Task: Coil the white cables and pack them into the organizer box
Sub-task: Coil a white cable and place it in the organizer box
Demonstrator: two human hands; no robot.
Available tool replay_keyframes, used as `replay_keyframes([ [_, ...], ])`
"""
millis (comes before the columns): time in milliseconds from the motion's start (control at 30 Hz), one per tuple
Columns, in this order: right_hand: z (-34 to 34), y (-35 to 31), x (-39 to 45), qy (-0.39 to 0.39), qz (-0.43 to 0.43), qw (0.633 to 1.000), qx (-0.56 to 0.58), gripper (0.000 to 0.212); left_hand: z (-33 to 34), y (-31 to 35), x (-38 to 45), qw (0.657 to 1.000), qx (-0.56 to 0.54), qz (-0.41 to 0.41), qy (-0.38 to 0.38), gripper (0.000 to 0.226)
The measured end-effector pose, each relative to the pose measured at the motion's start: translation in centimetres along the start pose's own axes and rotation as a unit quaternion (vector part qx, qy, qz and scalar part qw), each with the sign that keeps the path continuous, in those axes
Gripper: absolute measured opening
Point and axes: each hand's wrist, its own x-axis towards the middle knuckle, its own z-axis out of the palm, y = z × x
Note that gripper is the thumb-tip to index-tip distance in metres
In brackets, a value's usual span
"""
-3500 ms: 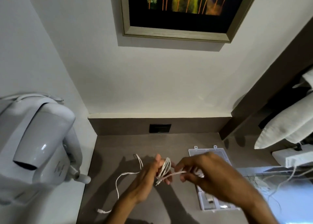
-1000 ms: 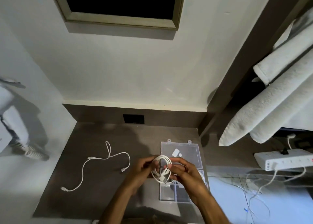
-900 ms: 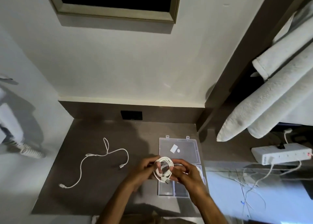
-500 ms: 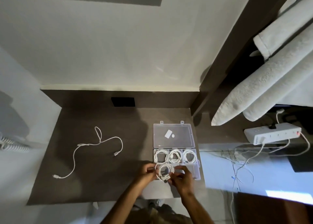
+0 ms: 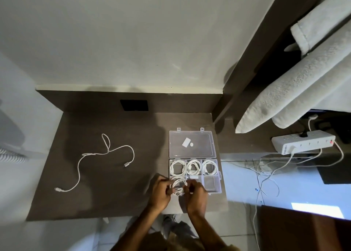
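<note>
Coiled white cable [image 5: 177,186], small tight loops, pinched between left grip [image 5: 161,192] and right grip [image 5: 195,193]; now lower, over organizer box [image 5: 216,188].

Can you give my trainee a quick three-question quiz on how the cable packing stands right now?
1. True or false: the far row of the organizer box holds three coiled cables.
2. What do the left hand and right hand hold? A) power strip B) coiled cable C) towel
3. How many cables lie uncoiled on the desk?

Key: 1 true; 2 B; 3 one, the loose cable left of the box.
</note>
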Motion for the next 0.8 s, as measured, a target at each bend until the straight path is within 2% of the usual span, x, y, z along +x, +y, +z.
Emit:
replay_keyframes([
  [100, 0.1, 0.1, -0.4, -0.006, -0.032, 0.999, -0.044, 0.014, 0.6, -1.2, -0.4, 0.999, 0.027, 0.015, 0.021, 0.040],
  [233, -0.1, 0.5, -0.4, -0.012, -0.084, 0.987, -0.139, 0.008, 0.7, -1.2, -0.6, 0.997, 0.063, 0.027, 0.041, 0.041],
  [367, -0.3, 0.7, 0.4, -0.022, -0.106, 0.979, -0.173, 0.012, 1.2, -1.0, -0.3, 0.990, 0.131, 0.013, 0.046, 0.041],
  [433, -0.6, 1.1, 0.8, -0.036, -0.105, 0.979, -0.168, 0.035, 1.3, -1.0, -0.2, 0.986, 0.156, 0.018, 0.048, 0.040],
  [533, -1.3, 2.2, 1.0, -0.100, -0.130, 0.974, -0.155, 0.064, 1.6, -1.1, -0.2, 0.986, 0.163, 0.018, 0.033, 0.042],
  [600, -1.6, 2.7, 0.9, -0.130, -0.145, 0.965, -0.177, 0.074, 1.5, -1.0, -0.3, 0.990, 0.138, 0.016, 0.026, 0.041],
  [700, -1.2, 2.9, 0.9, -0.123, -0.154, 0.963, -0.186, 0.047, 1.0, -1.2, -0.2, 0.995, 0.090, 0.035, 0.012, 0.040],
  [800, -0.9, 2.4, 1.0, -0.119, -0.117, 0.976, -0.142, 0.036, 0.6, -2.0, 0.4, 0.995, 0.087, 0.046, -0.026, 0.046],
])
